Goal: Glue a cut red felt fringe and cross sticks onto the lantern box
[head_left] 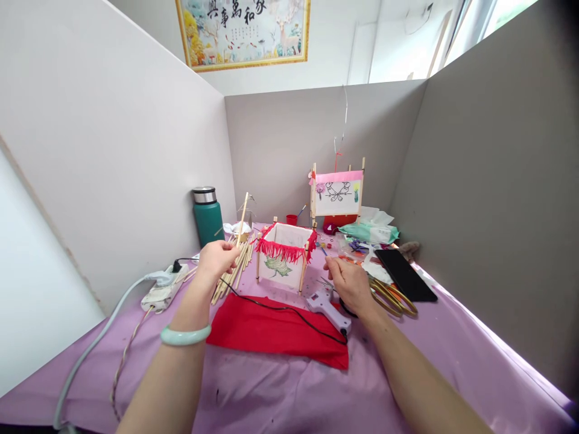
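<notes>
Head view: left hand [218,260] clenches an upright bamboo stick [241,220] over a loose stick pile [230,277], right hand [350,284] pinches a thin blue-tipped stick [322,247] just above a glue gun [323,306], fringed paper lantern frame [284,256] standing between them on the lilac-covered counter [271,392].

White left [113,138], grey rear [312,144] and grey right [479,181] partition panels are enclosing a lilac-covered table [271,398]. Beyond them, a gold-framed calligraphy print [243,30] is hanging on a white wall [325,66], and daylight is entering through an upper-right window [502,24].
</notes>
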